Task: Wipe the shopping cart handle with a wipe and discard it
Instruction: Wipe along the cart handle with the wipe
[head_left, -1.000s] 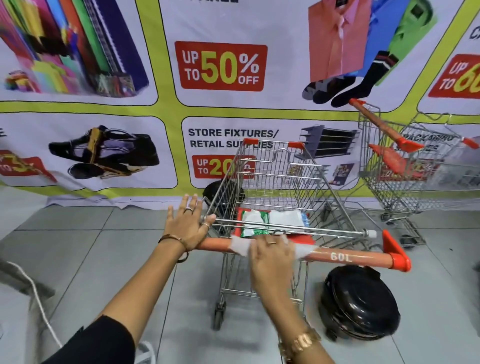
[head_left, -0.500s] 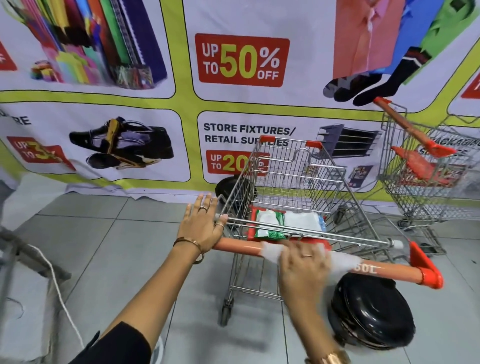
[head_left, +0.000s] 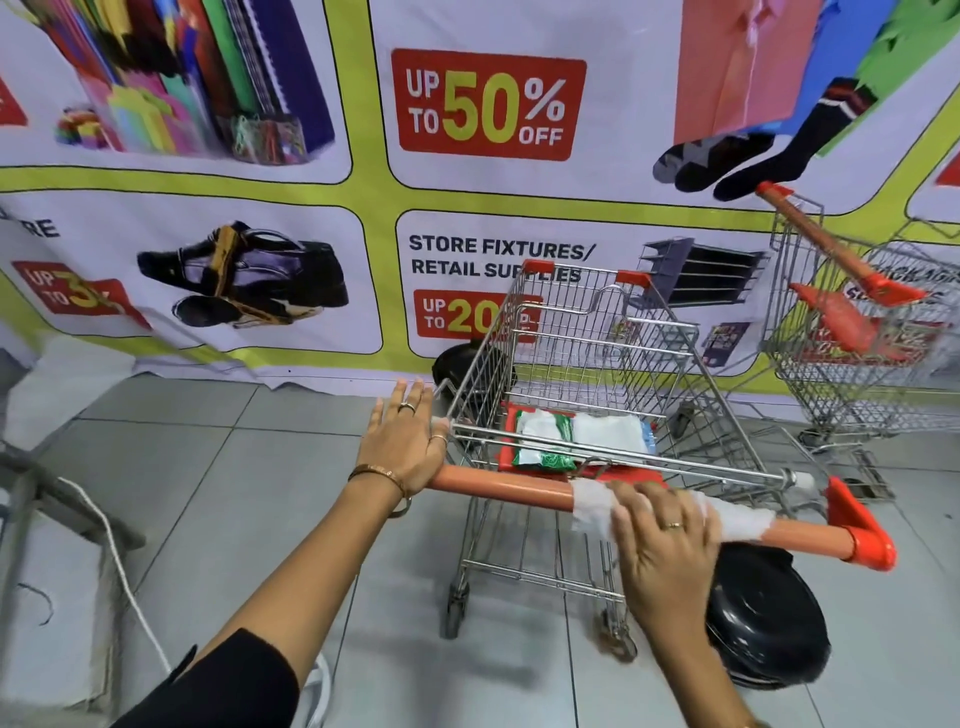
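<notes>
The right hand (head_left: 662, 540) covers the middle of the wipe (head_left: 592, 506) and the handle (head_left: 498, 486) beneath it. A black round object (head_left: 769, 639) on the floor sits half behind that hand and handle. The second cart (head_left: 857, 332) is motion-blurred and cut by the right edge. The packet's (head_left: 545, 441) print is too small to read.

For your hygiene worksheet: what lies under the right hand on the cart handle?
A white wipe lies around the orange handle under the right hand. Its middle and the bar there are covered.
</notes>
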